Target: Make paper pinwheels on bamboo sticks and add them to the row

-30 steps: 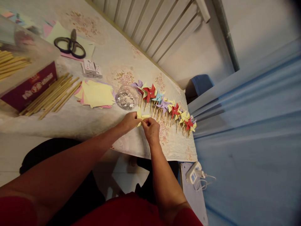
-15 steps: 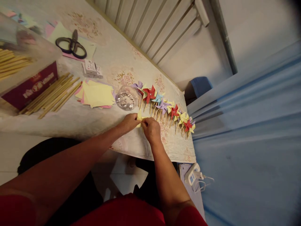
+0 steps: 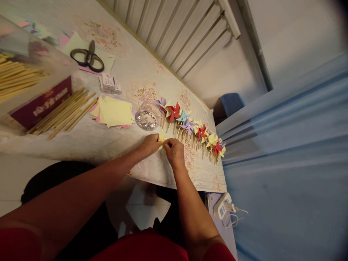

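Between my two hands is a small piece of yellow paper point(image 3: 162, 138), partly hidden by the fingers. My left hand point(image 3: 151, 144) is closed on its left side. With fingers pinched together, my right hand point(image 3: 174, 150) grips the paper's right side; whether it also holds a pin is too small to tell. Just beyond the hands stands a clear round dish point(image 3: 147, 116) of small shiny metal pieces. Finished-looking paper pinwheels point(image 3: 188, 125) on sticks lie in a row to the right, in red, yellow, purple and blue.
Left of the dish lies a stack of coloured paper sheets point(image 3: 115, 111). Loose sticks point(image 3: 63, 112) lie beside a clear box point(image 3: 45, 103) holding more sticks. Small white boxes point(image 3: 108, 82) and black-handled scissors point(image 3: 88, 59) are farther back. A power strip point(image 3: 223, 206) sits beyond the table's right end.
The view has shifted slightly, so the table things appear a little lower and farther right. Both hands stay on the yellow paper, with less of it showing above the fingers.
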`<state>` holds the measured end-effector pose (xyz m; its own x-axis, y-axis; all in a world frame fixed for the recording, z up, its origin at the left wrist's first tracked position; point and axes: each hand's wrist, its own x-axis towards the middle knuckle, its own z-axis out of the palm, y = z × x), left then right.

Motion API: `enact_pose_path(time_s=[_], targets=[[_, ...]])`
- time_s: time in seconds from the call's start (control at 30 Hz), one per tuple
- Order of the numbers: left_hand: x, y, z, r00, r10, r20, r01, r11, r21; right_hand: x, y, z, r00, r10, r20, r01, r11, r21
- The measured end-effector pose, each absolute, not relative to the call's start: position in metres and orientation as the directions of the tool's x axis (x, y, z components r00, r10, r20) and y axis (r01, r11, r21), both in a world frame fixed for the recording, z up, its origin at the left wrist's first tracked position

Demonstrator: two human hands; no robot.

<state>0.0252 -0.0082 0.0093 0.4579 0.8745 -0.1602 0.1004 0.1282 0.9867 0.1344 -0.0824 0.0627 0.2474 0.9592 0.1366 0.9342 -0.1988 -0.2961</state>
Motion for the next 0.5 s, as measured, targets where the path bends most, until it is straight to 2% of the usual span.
enact_pose_path(time_s=[0.13,0.23,0.33,0.43,0.5], targets=[[0.027,-0.008,0.004,0.472,0.872,-0.129,0.077,0.105,0.992,0.134,-0.087,0.066,0.158,0.975,0.159,0.969,-0.122,-0.216],[0.028,-0.008,0.003,0.455,0.883,-0.115,0.079,0.089,0.993,0.135,-0.088,0.061,0.176,0.966,0.19,0.961,-0.127,-0.244],[0.027,-0.009,0.004,0.438,0.892,-0.115,0.104,0.077,0.992,0.137,-0.086,0.045,0.308,0.929,0.206,0.884,-0.199,-0.424],[0.026,-0.01,0.006,0.448,0.885,-0.129,0.205,0.039,0.978,0.137,-0.082,0.031,0.48,0.868,0.125,0.698,-0.293,-0.653],[0.025,-0.01,0.008,0.454,0.881,-0.137,0.279,0.005,0.96,0.136,-0.081,0.029,0.523,0.848,0.088,0.631,-0.316,-0.709]])
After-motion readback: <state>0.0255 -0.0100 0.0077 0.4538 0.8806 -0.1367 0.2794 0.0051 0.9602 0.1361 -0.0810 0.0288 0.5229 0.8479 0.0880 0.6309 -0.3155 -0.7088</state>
